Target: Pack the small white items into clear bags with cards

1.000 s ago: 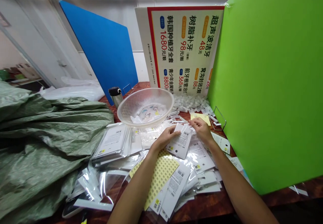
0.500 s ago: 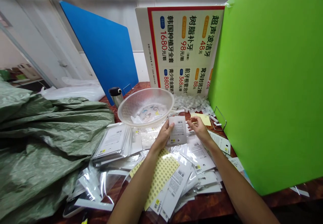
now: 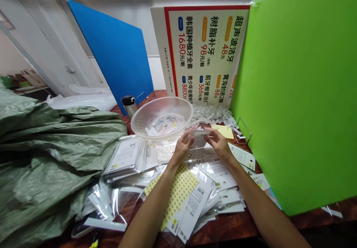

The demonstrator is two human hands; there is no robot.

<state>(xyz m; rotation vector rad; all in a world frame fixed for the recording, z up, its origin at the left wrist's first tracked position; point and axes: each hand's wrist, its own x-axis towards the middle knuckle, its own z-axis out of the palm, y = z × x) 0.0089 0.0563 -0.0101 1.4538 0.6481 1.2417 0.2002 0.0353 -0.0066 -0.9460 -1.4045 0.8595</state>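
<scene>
Between both hands is a small printed card packet (image 3: 199, 139), tilted so its top edge faces me. My left hand (image 3: 184, 143) grips its left side, thumb on the near face. On the right side, my right hand (image 3: 219, 142) pinches it with thumb and fingers. Some fingertips are hidden behind the packet. Below the hands lie loose printed cards (image 3: 196, 203) in clear sleeves and a yellow sheet of round stickers (image 3: 181, 188), partly covered by my left forearm. A translucent plastic basket (image 3: 134, 123) stands just beyond my left hand, with several packets inside.
At left are a stack of sleeved cards (image 3: 124, 155), a green tarp (image 3: 55, 147) and a steel flask (image 3: 129, 106). White plastic pieces (image 3: 214, 113) and a yellow paper (image 3: 223, 131) lie behind my right hand. Green (image 3: 301, 91), blue (image 3: 114, 50) and printed boards (image 3: 206, 50) stand around the table.
My right hand has closed onto the right side of the packet. The packet has tipped from facing me nearly upright to a steep slant.
</scene>
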